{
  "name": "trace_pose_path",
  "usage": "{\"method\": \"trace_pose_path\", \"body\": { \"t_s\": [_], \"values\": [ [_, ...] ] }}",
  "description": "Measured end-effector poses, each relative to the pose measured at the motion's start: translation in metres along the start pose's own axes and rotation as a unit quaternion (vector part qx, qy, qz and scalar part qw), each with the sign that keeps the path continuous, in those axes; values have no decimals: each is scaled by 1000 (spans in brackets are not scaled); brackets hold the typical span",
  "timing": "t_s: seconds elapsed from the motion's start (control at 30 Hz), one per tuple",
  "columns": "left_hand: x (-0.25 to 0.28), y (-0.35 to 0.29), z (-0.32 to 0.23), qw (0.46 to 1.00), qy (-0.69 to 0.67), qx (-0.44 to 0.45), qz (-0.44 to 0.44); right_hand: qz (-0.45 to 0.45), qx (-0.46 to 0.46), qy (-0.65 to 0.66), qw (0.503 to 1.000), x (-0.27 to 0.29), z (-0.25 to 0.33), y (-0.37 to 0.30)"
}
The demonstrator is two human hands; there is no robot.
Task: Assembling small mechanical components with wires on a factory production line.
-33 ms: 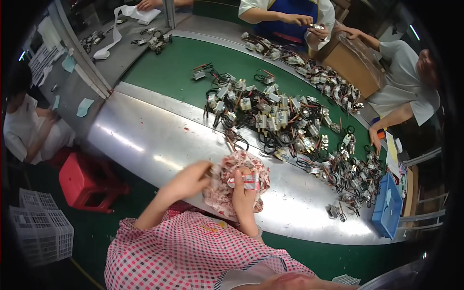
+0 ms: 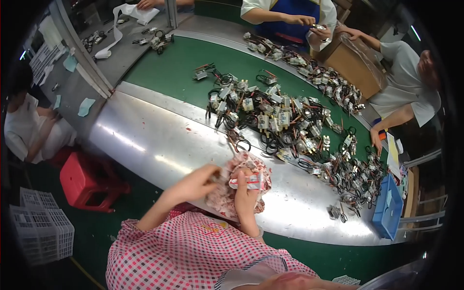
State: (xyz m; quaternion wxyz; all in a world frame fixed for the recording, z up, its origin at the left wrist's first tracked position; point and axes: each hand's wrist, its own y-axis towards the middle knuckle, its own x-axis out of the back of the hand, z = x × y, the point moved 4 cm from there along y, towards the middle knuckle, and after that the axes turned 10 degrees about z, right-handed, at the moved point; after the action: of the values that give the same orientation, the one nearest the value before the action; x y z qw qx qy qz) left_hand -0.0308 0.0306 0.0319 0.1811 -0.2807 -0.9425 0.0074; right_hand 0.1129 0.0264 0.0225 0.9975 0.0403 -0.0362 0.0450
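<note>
In front of me on the metal worktop lies a heap of small red-and-white scraps (image 2: 225, 205), like crumpled bits of paper or film. My right hand (image 2: 245, 198) rests over it, thumb up, closed on a small flat silver piece with red edging (image 2: 253, 181). My left hand (image 2: 197, 183) is at the heap's left side. Its fingers are curled together and their tips are smeared by motion, so anything between them cannot be made out. Beyond the heap, a large pile of small metal boxes with black cables (image 2: 270, 113) spreads over the green belt and the worktop edge.
A blue bin (image 2: 386, 208) stands at the worktop's right end. Several co-workers sit around; one in a blue apron (image 2: 293, 14) handles a part across the belt. A cardboard box (image 2: 354, 67) is at far right. A red stool (image 2: 84, 181) and white baskets (image 2: 41, 227) stand left.
My left hand has moved slightly right, closer to my right hand. The right hand keeps its hold on the silver-and-red piece. The whole view has shifted slightly.
</note>
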Motion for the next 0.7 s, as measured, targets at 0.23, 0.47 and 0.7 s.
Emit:
{"method": "trace_pose_path", "body": {
  "t_s": [0.23,0.47,0.7],
  "values": [
    [-15,11,-11,989,84,-106,-64,-99,-119,244,957,3,-8,7],
    [-3,14,-8,969,78,-181,-151,-147,-93,418,892,-5,-8,18],
    [32,21,4,980,93,-172,-24,-110,-100,452,879,6,-5,30]
  ]
}}
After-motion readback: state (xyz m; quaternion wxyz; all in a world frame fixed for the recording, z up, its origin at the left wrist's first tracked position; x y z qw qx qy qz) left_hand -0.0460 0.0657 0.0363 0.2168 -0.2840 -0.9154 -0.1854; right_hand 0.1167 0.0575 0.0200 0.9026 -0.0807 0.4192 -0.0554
